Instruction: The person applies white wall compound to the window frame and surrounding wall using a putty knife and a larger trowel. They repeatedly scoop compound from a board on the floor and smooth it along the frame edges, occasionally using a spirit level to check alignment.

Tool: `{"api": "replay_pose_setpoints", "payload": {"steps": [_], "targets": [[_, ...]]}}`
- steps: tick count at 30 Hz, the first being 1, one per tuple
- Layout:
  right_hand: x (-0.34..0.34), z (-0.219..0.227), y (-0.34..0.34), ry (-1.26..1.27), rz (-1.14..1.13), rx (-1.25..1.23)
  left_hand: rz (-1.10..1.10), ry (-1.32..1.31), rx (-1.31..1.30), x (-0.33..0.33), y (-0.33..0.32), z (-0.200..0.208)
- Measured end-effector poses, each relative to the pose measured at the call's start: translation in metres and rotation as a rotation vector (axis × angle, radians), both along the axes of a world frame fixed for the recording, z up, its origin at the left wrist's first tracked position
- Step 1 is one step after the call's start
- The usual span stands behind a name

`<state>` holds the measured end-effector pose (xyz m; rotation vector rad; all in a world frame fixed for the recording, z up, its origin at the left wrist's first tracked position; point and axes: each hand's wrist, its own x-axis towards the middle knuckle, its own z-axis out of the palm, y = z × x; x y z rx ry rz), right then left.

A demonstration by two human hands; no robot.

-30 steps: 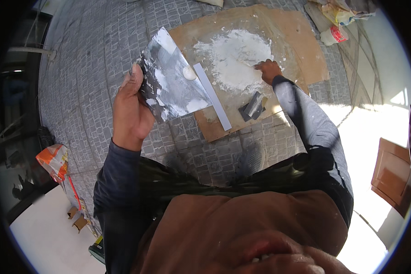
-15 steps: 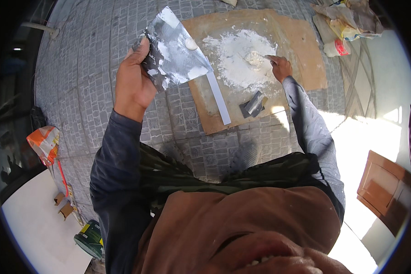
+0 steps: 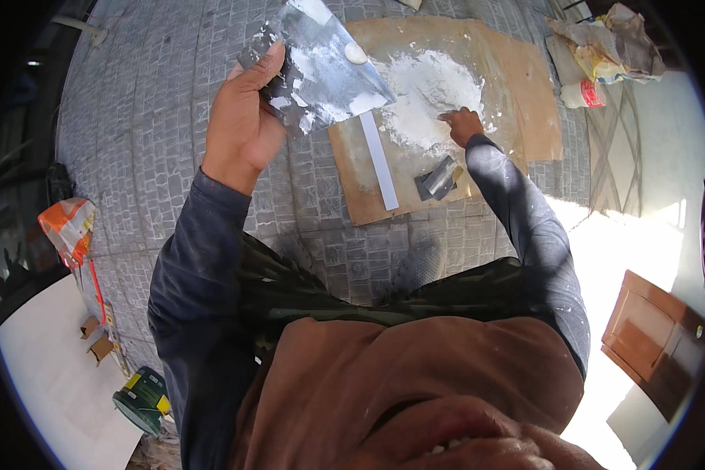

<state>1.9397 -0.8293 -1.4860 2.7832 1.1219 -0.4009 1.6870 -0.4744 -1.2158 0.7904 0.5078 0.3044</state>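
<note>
My left hand (image 3: 247, 110) is closed on the edge of a flat metal plate (image 3: 333, 74), smeared with white plaster and bearing a small round white lump (image 3: 356, 53) near its far right edge. The plate hangs tilted above the left side of a brown board (image 3: 352, 184). White powder (image 3: 423, 94) is spread on the board, with a churned patch in it. My right hand (image 3: 464, 125) is closed at the powder's near right edge, around a small thin tool that is mostly hidden. Closer to me on the board lie a white strip (image 3: 380, 164) and a metal scraper (image 3: 440, 180).
Grey paving (image 3: 157, 102) surrounds the board. At the far right are crumpled bags (image 3: 615, 47) and a white container with a red label (image 3: 583, 95). An orange and white bag (image 3: 69, 227) and a green bucket (image 3: 142, 399) stand left; a brown panel door (image 3: 650, 337) lies right.
My right hand has moved toward me and left, from the lumpy patch to the powder's near edge. The plate in my left hand has shifted right and slightly away.
</note>
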Motion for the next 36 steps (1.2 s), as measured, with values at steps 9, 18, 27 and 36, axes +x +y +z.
{"api": "replay_pose_setpoints", "payload": {"steps": [9,18,27,36], "targets": [[-0.005,-0.006,0.01,-0.017,-0.028,-0.012,0.131,0.025,-0.079,0.002,-0.001,-0.01],[-0.014,0.004,0.017,0.011,-0.118,-0.014,0.122,0.125,-0.089,0.01,-0.001,-0.032],[-0.048,0.085,0.003,0.559,-0.488,1.201,0.02,0.275,-0.025,0.021,-0.022,-0.088],[-0.133,0.172,0.036,0.234,0.197,1.189,-0.059,0.167,-0.375,0.066,-0.092,-0.118]]}}
